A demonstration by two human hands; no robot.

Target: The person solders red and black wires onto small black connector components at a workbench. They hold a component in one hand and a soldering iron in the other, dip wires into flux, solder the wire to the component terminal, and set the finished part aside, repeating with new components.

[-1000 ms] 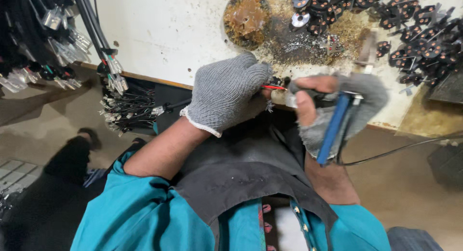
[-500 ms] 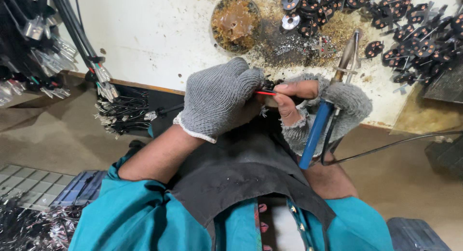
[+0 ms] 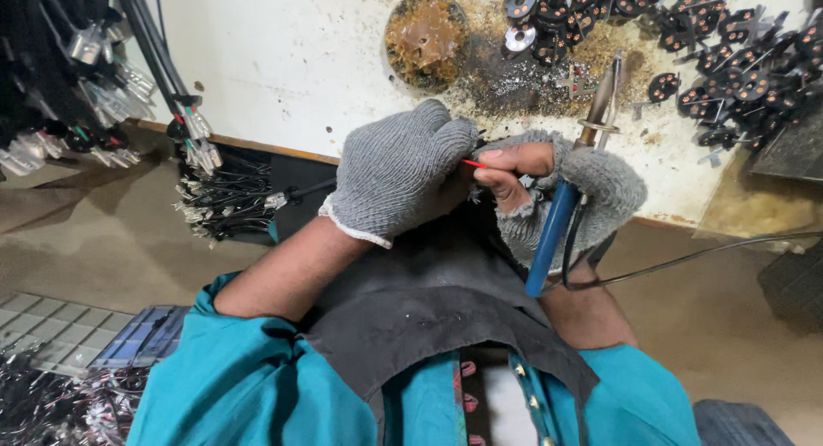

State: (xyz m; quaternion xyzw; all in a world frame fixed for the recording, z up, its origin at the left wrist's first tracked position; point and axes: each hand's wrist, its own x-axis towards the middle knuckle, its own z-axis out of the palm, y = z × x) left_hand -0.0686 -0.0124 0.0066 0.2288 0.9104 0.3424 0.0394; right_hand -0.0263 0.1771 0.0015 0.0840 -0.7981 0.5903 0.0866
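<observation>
My left hand (image 3: 401,172), in a grey knit glove, is closed around something small in front of my chest; what it holds is hidden. A thin red wire (image 3: 473,163) sticks out of it to the right. My right hand (image 3: 549,189), in a fingerless grey glove, pinches that red wire with bare fingertips. The same hand also carries a blue-handled soldering iron (image 3: 557,215), its metal tip (image 3: 605,93) pointing up over the white bench (image 3: 283,60). The iron's black cord (image 3: 686,259) runs off to the right.
A round brown-crusted tin (image 3: 424,36) sits on the bench beside a dark burnt patch. Several black round parts (image 3: 720,60) lie at the top right. Bundles of black cables with metal plugs (image 3: 94,86) hang at the left, and more (image 3: 225,202) lie under the bench edge.
The soldering iron has swung up from hanging low beside my right hand to pointing at the bench. Both hands stay together on the red wire.
</observation>
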